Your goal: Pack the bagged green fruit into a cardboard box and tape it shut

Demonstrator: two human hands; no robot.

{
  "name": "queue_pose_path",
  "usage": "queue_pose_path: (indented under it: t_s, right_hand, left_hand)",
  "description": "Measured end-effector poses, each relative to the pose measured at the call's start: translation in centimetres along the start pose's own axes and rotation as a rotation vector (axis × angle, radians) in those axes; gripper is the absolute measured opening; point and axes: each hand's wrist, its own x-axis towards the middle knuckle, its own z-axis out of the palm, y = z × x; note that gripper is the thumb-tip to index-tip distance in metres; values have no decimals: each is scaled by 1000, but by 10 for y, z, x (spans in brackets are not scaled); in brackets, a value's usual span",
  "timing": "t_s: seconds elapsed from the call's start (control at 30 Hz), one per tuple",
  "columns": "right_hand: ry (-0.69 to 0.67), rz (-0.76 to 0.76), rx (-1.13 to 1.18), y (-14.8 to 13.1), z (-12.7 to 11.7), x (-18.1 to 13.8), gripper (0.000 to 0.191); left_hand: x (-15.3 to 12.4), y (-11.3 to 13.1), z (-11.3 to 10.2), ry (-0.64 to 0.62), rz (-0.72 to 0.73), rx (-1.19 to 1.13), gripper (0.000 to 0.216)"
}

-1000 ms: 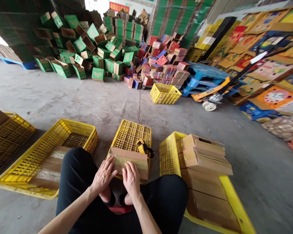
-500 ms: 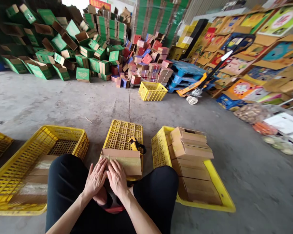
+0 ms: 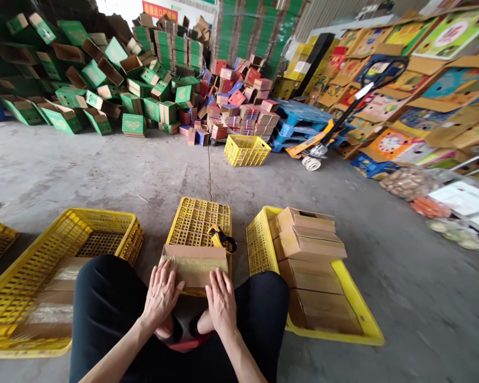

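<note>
A brown cardboard box (image 3: 195, 261) with clear tape along its top lies on an upturned yellow crate (image 3: 201, 221) between my knees. My left hand (image 3: 162, 292) rests with fingers stretched out on the box's left end. At the right end, my right hand (image 3: 221, 299) lies with its fingers extended over the near edge. Neither hand is wrapped round anything. Just beyond the box, a yellow and black tape dispenser (image 3: 222, 238) sits on the crate.
On my left, a yellow crate (image 3: 133, 234) holds taped boxes (image 3: 50, 311). To the right, another yellow crate (image 3: 259, 247) is stacked with cardboard boxes (image 3: 315, 284). Farther off stand a yellow crate (image 3: 247, 151), a pallet jack (image 3: 323, 138), blue pallets (image 3: 299, 119) and heaped green boxes (image 3: 133, 125).
My right hand has slid right along the box, from beside my left hand to the right end. The left hand stays at the left end. The view has shifted slightly.
</note>
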Motion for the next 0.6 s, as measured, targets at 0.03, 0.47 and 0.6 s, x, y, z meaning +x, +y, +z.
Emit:
queue_pose_path:
  t_s: [0.03, 0.47, 0.6]
  right_hand:
    - [9, 6, 0, -2, 2, 0, 46]
    - [130, 179, 236, 18, 6, -13, 45]
    - [141, 286, 316, 24, 16, -7, 50]
  left_hand:
    - [3, 8, 4, -2, 13, -11, 55]
    - [9, 37, 17, -84, 172, 17, 53]
    - [9, 38, 20, -89, 160, 11, 54]
